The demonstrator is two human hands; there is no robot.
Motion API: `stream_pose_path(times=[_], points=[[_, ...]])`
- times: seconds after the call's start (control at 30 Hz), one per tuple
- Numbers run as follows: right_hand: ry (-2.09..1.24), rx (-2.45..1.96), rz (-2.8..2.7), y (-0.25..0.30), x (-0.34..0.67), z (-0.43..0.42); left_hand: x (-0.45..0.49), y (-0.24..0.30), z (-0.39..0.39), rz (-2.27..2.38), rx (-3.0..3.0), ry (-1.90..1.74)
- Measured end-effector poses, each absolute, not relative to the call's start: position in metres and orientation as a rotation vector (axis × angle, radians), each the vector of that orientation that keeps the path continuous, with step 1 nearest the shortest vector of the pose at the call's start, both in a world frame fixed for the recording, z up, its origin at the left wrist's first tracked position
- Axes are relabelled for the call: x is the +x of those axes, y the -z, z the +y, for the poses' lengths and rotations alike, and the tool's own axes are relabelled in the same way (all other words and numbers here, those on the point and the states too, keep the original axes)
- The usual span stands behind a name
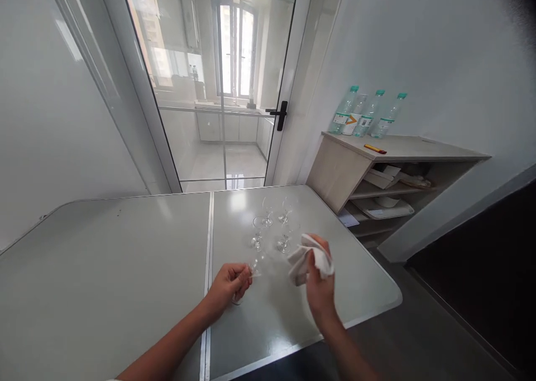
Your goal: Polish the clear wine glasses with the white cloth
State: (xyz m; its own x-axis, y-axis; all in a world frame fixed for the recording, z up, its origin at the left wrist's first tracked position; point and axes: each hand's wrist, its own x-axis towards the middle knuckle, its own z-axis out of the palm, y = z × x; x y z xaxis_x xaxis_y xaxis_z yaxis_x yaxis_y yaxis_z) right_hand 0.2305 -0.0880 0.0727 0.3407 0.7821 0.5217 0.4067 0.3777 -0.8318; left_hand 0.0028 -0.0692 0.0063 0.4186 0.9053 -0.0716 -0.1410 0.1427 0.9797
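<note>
My left hand (228,285) is closed round the stem of a clear wine glass (255,266), held tilted just above the grey table (125,258). Its base shows below my fingers. My right hand (319,283) grips a crumpled white cloth (307,255) a short way to the right of that glass. Several more clear stemmed glasses (272,227) stand upright in a small group on the table just beyond both hands.
A glass door with a black handle (280,114) stands behind the table. To the right is a low wooden shelf unit (335,174) with three water bottles (368,115) and a red-yellow marker (374,148) on top. The table's rounded right corner (393,297) is close.
</note>
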Motion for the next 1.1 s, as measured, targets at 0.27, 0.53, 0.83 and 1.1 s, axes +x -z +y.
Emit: stream_pose_path(times=[0.27,0.53,0.83,1.1], points=[[-0.307,-1.078,-1.805,-0.051,0.188,-0.105,0.009,-0.011,-0.083,0.867,1.526,-0.942],[-0.082,-1.295,-1.550,-0.050,0.216,-0.108,0.006,-0.014,-0.079,0.915,1.349,-0.905],[-0.198,-1.298,-1.423,-0.062,0.229,-0.092,0.007,-0.019,-0.085,0.909,1.626,-0.919],[-0.704,-1.054,-1.984,-0.075,0.226,-0.121,0.002,-0.017,-0.083,1.007,1.587,-0.942]])
